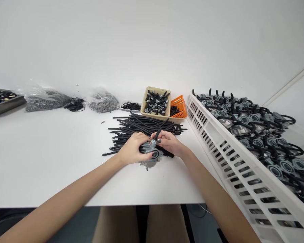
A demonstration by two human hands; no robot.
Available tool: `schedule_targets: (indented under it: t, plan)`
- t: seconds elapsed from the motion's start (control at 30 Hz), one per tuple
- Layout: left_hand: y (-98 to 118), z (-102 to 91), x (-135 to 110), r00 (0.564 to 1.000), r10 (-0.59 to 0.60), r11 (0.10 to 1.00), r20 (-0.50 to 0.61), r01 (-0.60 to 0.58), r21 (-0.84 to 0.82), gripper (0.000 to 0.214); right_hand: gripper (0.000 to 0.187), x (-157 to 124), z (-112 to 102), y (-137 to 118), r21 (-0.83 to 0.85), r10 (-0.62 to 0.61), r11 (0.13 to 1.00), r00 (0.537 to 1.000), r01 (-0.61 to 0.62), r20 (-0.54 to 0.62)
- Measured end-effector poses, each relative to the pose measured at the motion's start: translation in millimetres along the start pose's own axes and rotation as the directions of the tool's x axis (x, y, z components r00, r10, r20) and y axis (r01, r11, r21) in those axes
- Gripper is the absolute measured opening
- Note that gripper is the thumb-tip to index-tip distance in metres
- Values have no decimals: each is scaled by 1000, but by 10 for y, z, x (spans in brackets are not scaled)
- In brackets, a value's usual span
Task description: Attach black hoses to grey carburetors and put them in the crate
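Note:
My left hand (132,149) is wrapped round a small grey metal valve body (152,156) held just above the white table (53,158). My right hand (170,141) pinches a short black rubber tube (157,134) standing on the top nozzle of that valve. Both hands meet over the near edge of a pile of black tubes (142,128).
A beige bin of black-and-metal parts (156,101) and an orange basket (179,106) stand behind the pile. A white slotted crate (230,158) with several finished valves with tubes lies at right. Plastic bags of small parts (47,99), black rings (130,106) and a grey tray (2,101) line the back left.

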State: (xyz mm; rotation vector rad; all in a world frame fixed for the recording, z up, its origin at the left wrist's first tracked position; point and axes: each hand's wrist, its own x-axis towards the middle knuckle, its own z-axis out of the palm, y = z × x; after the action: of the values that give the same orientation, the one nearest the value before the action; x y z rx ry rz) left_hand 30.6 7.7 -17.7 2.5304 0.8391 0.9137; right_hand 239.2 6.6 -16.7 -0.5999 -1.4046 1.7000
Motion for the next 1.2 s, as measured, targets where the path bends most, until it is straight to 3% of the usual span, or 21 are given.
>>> schedule_targets:
  t: [0.23,0.37,0.57,0.77,1.2]
  plan:
    - [-20,3,-11,1000,27,1000,-9,-27,15,23,44,2,-17,9,-48,5,999,999,-2,47]
    - [-25,2,-8,999,32,999,-3,-31,24,25,37,8,-4,12,-130,5,992,998,3,62]
    - [3,-4,2,1000,11,1000,15,-11,8,17,31,43,39,36,-227,-69,972,996,53,-60]
    - [-15,8,-3,1000,15,1000,0,-15,9,21,31,15,1,19,-180,-48,982,995,62,82]
    - [-26,0,-16,1000,9,1000,-29,-9,-9,35,36,59,56,65,-319,-174,930,983,182,55]
